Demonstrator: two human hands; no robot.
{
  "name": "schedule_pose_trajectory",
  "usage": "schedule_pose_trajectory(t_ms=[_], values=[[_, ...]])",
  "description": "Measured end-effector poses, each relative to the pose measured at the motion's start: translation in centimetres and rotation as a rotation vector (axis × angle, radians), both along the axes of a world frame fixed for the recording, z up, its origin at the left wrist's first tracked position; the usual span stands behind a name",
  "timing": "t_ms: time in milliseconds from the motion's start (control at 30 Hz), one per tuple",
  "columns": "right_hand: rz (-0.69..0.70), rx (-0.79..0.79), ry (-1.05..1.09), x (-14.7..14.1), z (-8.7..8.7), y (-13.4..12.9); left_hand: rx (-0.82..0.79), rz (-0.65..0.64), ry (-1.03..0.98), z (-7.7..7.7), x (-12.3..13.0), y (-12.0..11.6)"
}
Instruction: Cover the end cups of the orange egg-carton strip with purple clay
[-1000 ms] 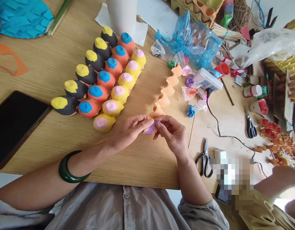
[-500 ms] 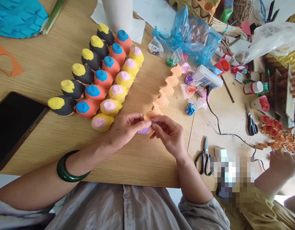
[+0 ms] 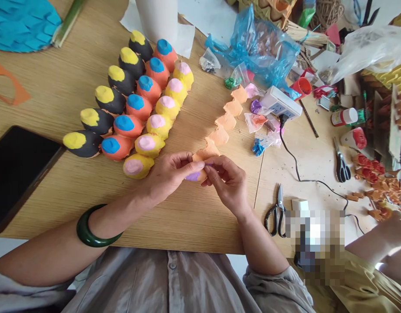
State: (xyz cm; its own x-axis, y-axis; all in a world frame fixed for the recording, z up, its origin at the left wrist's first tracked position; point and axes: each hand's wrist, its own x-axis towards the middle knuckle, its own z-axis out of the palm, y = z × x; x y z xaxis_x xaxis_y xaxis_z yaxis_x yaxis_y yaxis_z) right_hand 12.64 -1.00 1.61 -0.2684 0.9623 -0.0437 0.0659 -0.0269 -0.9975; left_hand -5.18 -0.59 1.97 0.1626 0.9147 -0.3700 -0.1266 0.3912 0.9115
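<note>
An orange strip of egg-carton cups (image 3: 227, 121) runs diagonally over the wooden table, its near end between my hands. Purple clay (image 3: 193, 176) covers part of the nearest cup. My left hand (image 3: 174, 174) is closed on that near end, thumb and fingers pinched. My right hand (image 3: 227, 180) pinches a small bit of purple clay (image 3: 208, 164) beside my left thumb. To the left lie three joined rows of painted cups: black with yellow tops (image 3: 112, 101), orange with blue tops (image 3: 144, 103), and yellow with pink tops (image 3: 164, 108).
A dark tablet (image 3: 21, 169) lies at the left. A white cup (image 3: 158, 19) stands behind the rows. Beyond the strip are clay packets, a blue bag (image 3: 264, 48) and a power strip (image 3: 280, 104) with its cord. Scissors (image 3: 279, 211) lie right, near another person's arm (image 3: 378, 237).
The view has shifted slightly. My hands keep nearly the same pinch at the strip's near end. The other person's hand at the right has moved and is blurred.
</note>
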Motion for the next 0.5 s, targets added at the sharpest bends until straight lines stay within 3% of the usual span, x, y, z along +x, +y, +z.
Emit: schedule_pose_trajectory(t_ms=[100,167,300,500], values=[[-0.193,0.089,-0.044,0.0,0.1,-0.2,0.004,0.015,-0.008,-0.4,0.1,0.0],[-0.279,0.054,0.045,0.2,0.2,0.0,-0.005,0.023,-0.032,-0.7,0.1,-0.1],[-0.235,-0.115,0.286,0.8,0.3,0.8,-0.025,0.029,-0.144,-1.2,0.0,-0.2],[-0.18,-0.238,0.458,1.5,1.1,1.7,-0.054,0.093,-0.323,-1.4,0.2,-0.1]])
